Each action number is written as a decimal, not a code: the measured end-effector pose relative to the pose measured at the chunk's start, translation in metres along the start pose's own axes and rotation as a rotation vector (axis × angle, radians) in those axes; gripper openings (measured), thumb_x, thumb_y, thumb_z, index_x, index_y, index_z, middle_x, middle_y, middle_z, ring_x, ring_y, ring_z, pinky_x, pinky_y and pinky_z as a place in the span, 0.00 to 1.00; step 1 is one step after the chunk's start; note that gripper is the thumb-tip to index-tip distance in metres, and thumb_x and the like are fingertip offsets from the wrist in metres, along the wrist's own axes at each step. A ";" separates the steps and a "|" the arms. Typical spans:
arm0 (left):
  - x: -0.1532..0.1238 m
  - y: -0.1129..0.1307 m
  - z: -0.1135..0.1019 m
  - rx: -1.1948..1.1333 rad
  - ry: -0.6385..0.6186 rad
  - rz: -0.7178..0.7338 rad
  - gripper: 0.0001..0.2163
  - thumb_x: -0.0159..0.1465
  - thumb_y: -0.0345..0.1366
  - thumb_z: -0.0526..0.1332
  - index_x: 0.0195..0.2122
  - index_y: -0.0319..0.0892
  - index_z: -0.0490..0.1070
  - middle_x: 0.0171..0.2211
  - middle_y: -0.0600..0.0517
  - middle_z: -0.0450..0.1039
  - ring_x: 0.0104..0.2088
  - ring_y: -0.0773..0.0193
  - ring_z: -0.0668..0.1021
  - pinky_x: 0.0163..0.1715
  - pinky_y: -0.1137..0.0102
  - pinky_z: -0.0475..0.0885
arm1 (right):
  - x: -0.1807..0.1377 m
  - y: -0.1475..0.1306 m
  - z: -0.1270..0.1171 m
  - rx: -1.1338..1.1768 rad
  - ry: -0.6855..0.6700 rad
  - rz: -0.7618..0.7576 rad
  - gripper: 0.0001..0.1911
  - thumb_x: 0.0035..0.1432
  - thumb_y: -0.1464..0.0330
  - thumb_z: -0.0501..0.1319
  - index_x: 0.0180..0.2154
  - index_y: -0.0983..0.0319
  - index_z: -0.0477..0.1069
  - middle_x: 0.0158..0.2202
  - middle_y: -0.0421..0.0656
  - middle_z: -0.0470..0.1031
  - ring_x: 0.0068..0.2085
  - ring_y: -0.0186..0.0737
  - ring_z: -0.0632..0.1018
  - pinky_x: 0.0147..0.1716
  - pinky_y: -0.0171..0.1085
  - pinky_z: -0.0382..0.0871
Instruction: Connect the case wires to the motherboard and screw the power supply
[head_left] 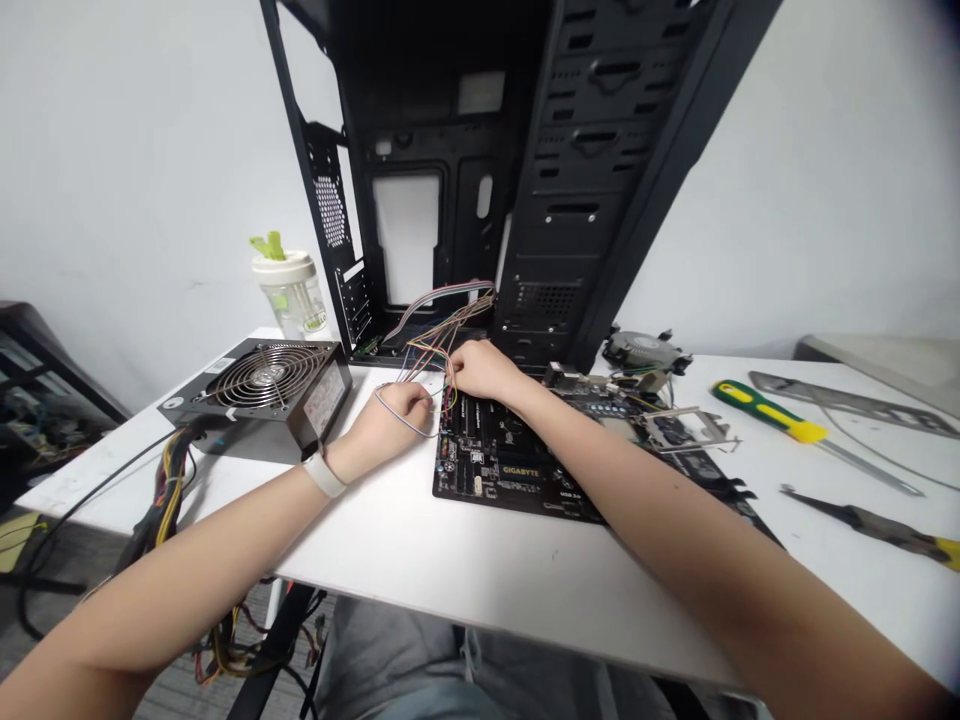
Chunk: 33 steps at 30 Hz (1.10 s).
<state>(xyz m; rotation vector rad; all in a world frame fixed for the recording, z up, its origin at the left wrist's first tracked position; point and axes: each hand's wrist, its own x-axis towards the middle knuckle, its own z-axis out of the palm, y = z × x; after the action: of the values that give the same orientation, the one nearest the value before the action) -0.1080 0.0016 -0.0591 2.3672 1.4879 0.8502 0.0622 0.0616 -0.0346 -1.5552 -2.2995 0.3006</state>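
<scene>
White wall behind, white table (465,570) in front, and on it a black Gigabyte motherboard (517,465) lying flat, its long side running from near the table's middle off to the right. An open black PC case (517,150) stands upright just behind the board, and a bundle of thin coloured front-panel wires (442,320) spills out of its lower opening, down toward the board's far left corner.

Both hands meet at that corner. The left hand (394,415), wristband on the wrist, rests on the table just left of the board's edge, fingers curled shut around a loop of the thin wires. The right hand (484,370) sits over the board's far left corner, fingers pinched narrow on the wire ends; whether a connector is between the fingertips cannot be told. The wires run from the case toward the person, so the right hand is the nearer to the board, the left nearer to the slack.

A power supply (262,390) with its fan grille up lies left of the hands, a bottle (292,290) behind it. Well off to the right lie a green-and-yellow screwdriver (787,420) and pliers (877,525)
</scene>
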 end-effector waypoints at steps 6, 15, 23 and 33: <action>0.000 0.001 -0.003 -0.111 -0.022 0.027 0.11 0.62 0.32 0.51 0.27 0.39 0.71 0.25 0.52 0.74 0.27 0.66 0.72 0.29 0.72 0.65 | 0.000 0.005 -0.017 0.167 -0.047 0.018 0.07 0.49 0.76 0.61 0.29 0.65 0.78 0.29 0.42 0.79 0.33 0.34 0.75 0.34 0.30 0.64; -0.001 0.004 0.000 -0.197 -0.048 0.050 0.11 0.64 0.35 0.52 0.29 0.39 0.72 0.28 0.50 0.75 0.30 0.65 0.74 0.33 0.71 0.68 | -0.013 0.005 -0.057 0.486 -0.387 0.105 0.12 0.58 0.69 0.59 0.23 0.65 0.72 0.21 0.39 0.72 0.22 0.28 0.70 0.23 0.29 0.62; -0.002 0.010 -0.003 -0.190 -0.066 0.052 0.11 0.62 0.35 0.53 0.27 0.40 0.71 0.24 0.52 0.73 0.27 0.66 0.72 0.30 0.72 0.66 | -0.012 -0.001 -0.053 0.610 -0.403 0.144 0.14 0.61 0.72 0.58 0.22 0.65 0.70 0.20 0.37 0.70 0.22 0.26 0.71 0.23 0.27 0.62; -0.001 0.005 -0.003 -0.272 -0.030 -0.034 0.10 0.61 0.32 0.51 0.31 0.40 0.71 0.30 0.50 0.76 0.34 0.62 0.75 0.36 0.69 0.67 | -0.009 0.005 -0.054 0.692 -0.309 0.360 0.11 0.57 0.77 0.57 0.23 0.66 0.68 0.22 0.44 0.76 0.22 0.31 0.75 0.20 0.28 0.64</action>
<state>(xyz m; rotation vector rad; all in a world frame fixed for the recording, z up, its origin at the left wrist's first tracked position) -0.1064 -0.0014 -0.0551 2.1417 1.3044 0.9382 0.0911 0.0543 0.0121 -1.5861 -1.7732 1.3448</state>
